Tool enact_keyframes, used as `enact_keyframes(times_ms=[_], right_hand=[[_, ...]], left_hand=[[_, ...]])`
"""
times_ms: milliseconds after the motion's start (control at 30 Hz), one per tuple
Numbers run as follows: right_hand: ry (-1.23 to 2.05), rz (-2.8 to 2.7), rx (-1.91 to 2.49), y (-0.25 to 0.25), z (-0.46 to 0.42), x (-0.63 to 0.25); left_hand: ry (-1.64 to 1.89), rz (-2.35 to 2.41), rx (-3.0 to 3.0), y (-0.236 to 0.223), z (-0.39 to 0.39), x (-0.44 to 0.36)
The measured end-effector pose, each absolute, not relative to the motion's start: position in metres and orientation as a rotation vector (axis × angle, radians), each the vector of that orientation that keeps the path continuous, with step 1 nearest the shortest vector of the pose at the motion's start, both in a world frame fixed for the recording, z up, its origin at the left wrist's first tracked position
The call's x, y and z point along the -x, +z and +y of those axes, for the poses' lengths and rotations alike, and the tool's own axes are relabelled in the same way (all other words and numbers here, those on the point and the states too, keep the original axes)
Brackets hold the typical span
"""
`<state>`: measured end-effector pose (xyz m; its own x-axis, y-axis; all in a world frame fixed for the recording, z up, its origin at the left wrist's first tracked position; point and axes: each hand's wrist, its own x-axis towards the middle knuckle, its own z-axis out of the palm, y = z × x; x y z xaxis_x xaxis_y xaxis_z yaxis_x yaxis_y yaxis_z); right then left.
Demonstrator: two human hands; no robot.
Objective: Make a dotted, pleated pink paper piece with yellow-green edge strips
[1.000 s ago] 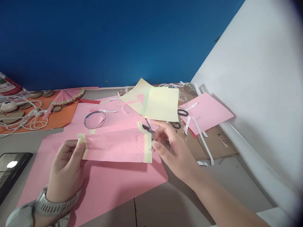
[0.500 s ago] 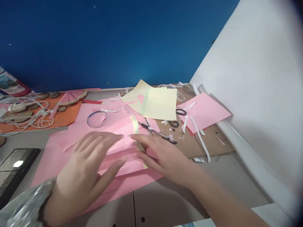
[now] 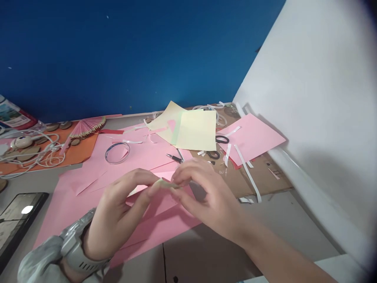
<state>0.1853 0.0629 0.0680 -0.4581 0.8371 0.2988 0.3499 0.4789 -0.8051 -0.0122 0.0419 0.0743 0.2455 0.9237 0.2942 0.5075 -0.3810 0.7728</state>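
Between my two hands is a pink paper piece with a pale yellow-green edge [image 3: 167,183], raised over a large pink sheet [image 3: 55,208]. My left hand [image 3: 118,212], with a grey watch at the wrist, pinches that edge between thumb and fingers. Just to its right, my right hand [image 3: 209,196] grips the other part of the same edge, thumb below and fingers above. My fingers hide much of the piece. A pen [image 3: 174,158] lies right behind my right hand, which covers most of it.
Black-handled scissors [image 3: 213,154] lie partly under yellow sheets [image 3: 196,129]. A ring-shaped tape roll [image 3: 117,153] sits at the left, before a pleated pink fan [image 3: 88,127]. A phone [image 3: 20,216] lies far left. Cardboard [image 3: 238,182] with white strips and a pink sheet [image 3: 253,137] is at right.
The dotted pink piece was held flat by my left hand, then lay lower under both open hands. Now both hands have closed on its yellow-green edge and lifted it.
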Motion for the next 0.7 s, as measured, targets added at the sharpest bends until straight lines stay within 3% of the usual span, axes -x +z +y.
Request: enact_keyframes(times_ms=[700], right_hand=[[0.925, -1.972, 0.873, 0.0648, 0.0586, -0.1851]], left_hand=[[1.048, 1.305, -2.057, 0.0723, 0.0377, 0.0064]])
